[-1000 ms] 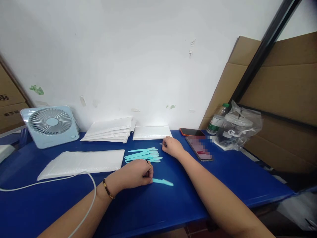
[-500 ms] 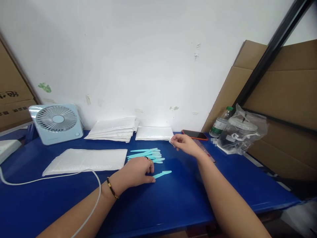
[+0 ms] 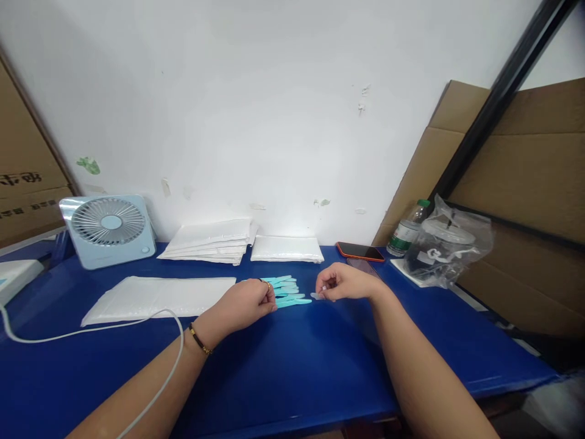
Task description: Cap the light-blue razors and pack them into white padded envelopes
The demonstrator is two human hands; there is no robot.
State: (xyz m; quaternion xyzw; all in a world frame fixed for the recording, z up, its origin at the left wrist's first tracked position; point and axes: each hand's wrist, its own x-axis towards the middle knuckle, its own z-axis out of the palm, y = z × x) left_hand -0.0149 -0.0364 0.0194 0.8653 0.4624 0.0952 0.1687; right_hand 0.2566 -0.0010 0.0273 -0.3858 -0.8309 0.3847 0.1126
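Blue surface, white wall behind. Left hand rests on the surface, grip closed on the near end of a teal stick, which lies at the front edge of a small pile of teal sticks mid-surface. Right hand just right of the pile, thumb and forefinger pinched together on a small clear cap, held just off the stick's free tip; contact between cap and tip cannot be told. White mailer flat to the left, a cable crossing its near edge. Mailer stack and single mailer against the wall. Fan far left. Phone, bottle, bagged jar to the right.
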